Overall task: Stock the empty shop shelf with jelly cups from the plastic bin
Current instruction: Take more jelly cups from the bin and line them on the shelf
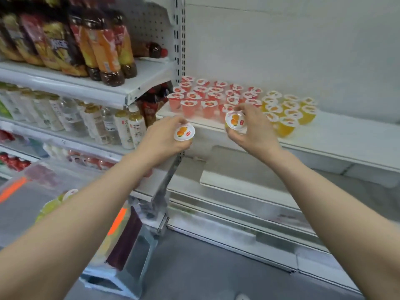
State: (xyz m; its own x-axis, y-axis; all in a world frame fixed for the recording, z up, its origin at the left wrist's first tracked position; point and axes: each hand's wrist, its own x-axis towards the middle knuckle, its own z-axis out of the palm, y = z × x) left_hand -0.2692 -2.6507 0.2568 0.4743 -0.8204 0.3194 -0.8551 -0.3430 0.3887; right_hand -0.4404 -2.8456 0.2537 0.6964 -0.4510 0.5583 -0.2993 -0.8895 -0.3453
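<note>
left grip (163, 140) holds cup A (184, 132) | right grip (254, 132) holds cup B (236, 121) | shelf (346, 137) just beyond both grips | red cups (205, 98) behind, yellow cups (289, 111) right of right grip | bin (28, 191) below left grip

A plain white back panel (292, 50) rises at the right, evenly lit. A slotted white upright (178, 40) divides it from a neighbouring rack (65, 83) at the left, whose pegboard back (151, 24) shows behind dark orange-labelled bottles (104, 46); pale drink bottles (65, 118) fill the level below. A smooth grey floor (205, 267) runs along the base
</note>
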